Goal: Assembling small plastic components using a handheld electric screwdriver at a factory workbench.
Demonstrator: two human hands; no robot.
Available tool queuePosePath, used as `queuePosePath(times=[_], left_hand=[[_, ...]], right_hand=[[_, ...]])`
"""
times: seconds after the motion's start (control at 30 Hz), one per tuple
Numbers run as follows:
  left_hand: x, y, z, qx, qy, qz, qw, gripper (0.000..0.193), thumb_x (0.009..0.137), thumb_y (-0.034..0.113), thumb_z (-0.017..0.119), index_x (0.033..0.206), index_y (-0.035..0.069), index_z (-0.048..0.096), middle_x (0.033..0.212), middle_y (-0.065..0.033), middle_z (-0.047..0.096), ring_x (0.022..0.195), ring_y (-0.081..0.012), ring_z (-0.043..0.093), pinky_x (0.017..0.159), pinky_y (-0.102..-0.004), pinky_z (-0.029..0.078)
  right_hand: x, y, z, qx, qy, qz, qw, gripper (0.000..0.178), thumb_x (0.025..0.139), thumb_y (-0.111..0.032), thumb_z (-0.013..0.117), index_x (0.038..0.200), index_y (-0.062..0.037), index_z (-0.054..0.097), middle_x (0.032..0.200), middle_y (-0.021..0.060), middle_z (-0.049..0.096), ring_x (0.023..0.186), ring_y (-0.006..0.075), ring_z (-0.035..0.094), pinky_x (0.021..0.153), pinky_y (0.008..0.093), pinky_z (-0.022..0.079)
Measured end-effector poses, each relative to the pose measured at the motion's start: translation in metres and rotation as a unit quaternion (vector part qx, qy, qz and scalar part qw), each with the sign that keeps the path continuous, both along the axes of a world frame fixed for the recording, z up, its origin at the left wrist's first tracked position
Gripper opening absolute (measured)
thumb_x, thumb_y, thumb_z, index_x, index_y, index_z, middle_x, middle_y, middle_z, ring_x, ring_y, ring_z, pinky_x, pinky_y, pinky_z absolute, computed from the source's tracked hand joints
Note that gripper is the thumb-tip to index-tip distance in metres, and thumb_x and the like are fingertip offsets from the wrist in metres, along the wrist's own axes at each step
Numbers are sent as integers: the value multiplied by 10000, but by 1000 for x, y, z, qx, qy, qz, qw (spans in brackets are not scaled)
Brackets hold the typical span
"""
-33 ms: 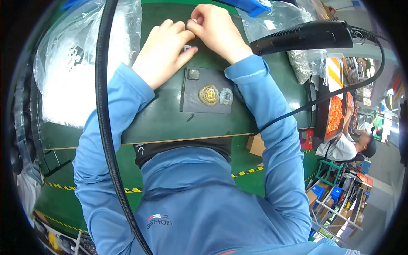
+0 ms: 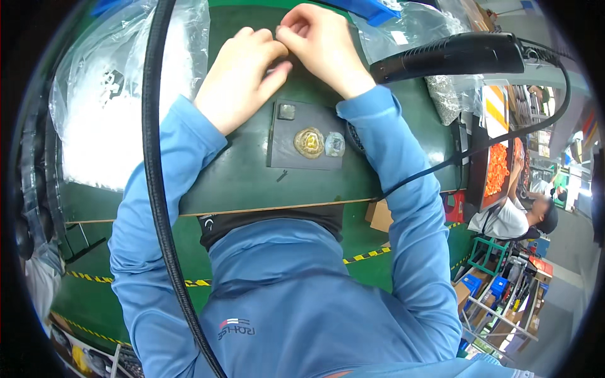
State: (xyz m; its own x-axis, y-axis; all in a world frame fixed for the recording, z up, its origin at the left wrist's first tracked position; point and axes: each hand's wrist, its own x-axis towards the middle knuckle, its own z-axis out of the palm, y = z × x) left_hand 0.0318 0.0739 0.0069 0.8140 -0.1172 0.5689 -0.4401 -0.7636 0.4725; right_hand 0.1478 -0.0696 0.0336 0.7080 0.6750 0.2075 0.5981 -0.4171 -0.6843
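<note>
Side by side, my left hand (image 2: 242, 79) and my right hand (image 2: 324, 50) are over the far middle of the green table (image 2: 246, 183). Curled fingers on the left hand hide whatever they hold, if anything. The right thumb and index finger are pinched close to the left fingertips; what is between them cannot be made out. Nearer me lies a dark flat plate (image 2: 283, 142). On it are a round amber-coloured disc (image 2: 309, 143), a clear glassy piece (image 2: 334, 144) and a small grey block (image 2: 287, 111).
A clear plastic bag of white parts (image 2: 107, 138) covers the left side. Right of my hand is a black elongated device (image 2: 450, 55) with a cable (image 2: 466, 153). A bag of small parts (image 2: 444, 101) and a blue bin (image 2: 372, 9) lie beyond. One thick cable (image 2: 151, 126) crosses the view.
Both hands have shifted slightly. A small pale piece seen by the left thumb before no longer shows.
</note>
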Motion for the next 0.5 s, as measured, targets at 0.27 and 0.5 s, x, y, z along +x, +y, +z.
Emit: queuePosePath(times=[0.27, 0.5], left_hand=[[-13, 5, 30, -581, 229, -195, 757, 181, 947, 145, 635, 983, 16, 757, 790, -29, 692, 712, -78, 596, 679, -214, 477], [-16, -5, 29, -532, 251, -171, 790, 180, 947, 204, 694, 951, 34, 755, 775, -12, 676, 700, -65, 577, 655, -208, 457]], right_hand=[[-54, -37, 22, 332, 138, 86, 929, 180, 862, -49, 773, 1035, -12, 737, 988, 55, 734, 828, 94, 634, 725, 245, 509], [-47, -49, 9, 279, -65, 89, 954, 223, 825, -84, 798, 1046, -76, 769, 956, 16, 734, 851, 121, 609, 698, 258, 476]])
